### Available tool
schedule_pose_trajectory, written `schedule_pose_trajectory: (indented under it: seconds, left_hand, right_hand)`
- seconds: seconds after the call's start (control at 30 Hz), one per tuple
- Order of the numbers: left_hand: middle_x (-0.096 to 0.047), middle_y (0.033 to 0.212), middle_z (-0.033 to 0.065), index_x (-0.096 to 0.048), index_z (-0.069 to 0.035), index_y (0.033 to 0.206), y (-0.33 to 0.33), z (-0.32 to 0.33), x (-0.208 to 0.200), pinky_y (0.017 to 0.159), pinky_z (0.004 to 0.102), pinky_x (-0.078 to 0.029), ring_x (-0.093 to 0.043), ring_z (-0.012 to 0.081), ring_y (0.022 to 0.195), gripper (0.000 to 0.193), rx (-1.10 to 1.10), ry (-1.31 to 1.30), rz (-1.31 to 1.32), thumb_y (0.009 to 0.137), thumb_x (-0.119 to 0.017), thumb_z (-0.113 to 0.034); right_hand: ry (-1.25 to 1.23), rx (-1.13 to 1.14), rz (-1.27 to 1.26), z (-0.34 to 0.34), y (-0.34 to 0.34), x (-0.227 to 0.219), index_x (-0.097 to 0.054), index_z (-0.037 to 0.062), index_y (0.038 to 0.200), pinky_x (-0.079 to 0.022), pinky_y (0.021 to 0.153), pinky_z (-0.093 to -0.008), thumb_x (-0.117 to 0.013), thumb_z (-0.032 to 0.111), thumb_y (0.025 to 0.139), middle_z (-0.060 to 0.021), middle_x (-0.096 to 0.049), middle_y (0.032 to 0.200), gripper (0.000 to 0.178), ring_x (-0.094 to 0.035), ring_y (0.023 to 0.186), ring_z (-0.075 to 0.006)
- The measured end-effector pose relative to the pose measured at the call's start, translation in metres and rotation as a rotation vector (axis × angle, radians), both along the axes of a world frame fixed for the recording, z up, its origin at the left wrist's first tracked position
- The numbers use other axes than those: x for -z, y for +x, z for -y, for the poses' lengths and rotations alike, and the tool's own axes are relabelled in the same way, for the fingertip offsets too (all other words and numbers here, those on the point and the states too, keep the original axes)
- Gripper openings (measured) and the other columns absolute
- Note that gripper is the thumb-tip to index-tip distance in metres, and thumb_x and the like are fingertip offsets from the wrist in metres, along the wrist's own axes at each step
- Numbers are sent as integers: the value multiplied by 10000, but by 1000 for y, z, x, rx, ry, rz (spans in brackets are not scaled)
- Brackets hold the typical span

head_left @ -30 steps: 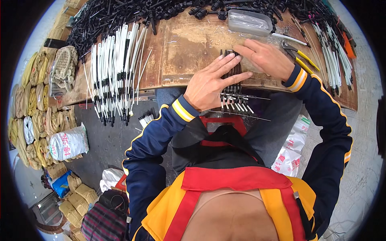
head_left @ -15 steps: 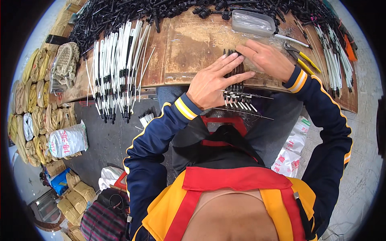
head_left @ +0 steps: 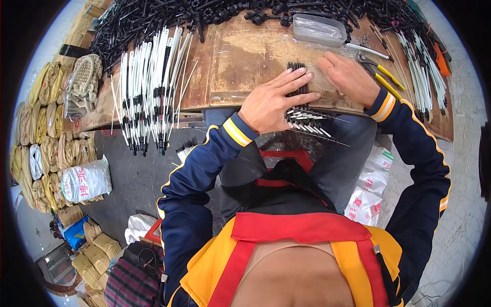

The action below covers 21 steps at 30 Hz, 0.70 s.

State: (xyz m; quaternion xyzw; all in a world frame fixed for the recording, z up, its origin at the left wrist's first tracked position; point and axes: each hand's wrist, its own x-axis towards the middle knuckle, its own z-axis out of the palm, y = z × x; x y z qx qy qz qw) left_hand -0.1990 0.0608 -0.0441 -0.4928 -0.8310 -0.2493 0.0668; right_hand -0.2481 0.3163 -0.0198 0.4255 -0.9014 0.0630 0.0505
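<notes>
A row of thin black rods (head_left: 295,67) with white tube ends (head_left: 304,127) lies across the table's front edge, the white ends hanging over my lap. Two long thin metal rods cross the row near those ends. My left hand (head_left: 276,100) rests flat on the row with its fingers stretched and spread, covering the middle of it. Just right of the row, my right hand (head_left: 349,78) is on the tabletop with its fingers curled in. Whatever those fingers may hold is hidden.
A clear plastic box (head_left: 319,29) stands behind my right hand, with yellow-handled pliers (head_left: 381,74) to the right. Bundles of white-and-black rods (head_left: 148,92) overhang the table's left front; more white rods (head_left: 422,71) lie at right. Black fittings (head_left: 153,15) pile along the back.
My right hand has moved right, away from the black rods, and its fingers have curled. Under my left hand the row has shifted slightly, its crossing metal rods now slanting down to the right.
</notes>
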Motion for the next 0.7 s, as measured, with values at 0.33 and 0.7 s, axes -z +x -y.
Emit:
schedule_pose_trajectory:
  seconds: [0.33,0.7]
  left_hand:
    - [-369,1535,121,-503,-225,1424,2,5,-1,1149,448,-346,-359,350,1401,800,-14,3,31,680,-790,-280]
    - [-643,1229,117,-640,-55,1209,23,-7,-36,995,366,-465,-590,224,1173,578,-174,173,495,739,-854,-315]
  right_hand:
    - [-226,-177,293,3,27,-53,-415,37,1431,-401,1068,-411,-740,192,794,-149,-501,1413,732,-496,1282,-335]
    - [-923,69,281,66,101,-50,-682,3,1092,-541,832,-289,-783,120,803,-63,-722,1035,328,-686,926,-137]
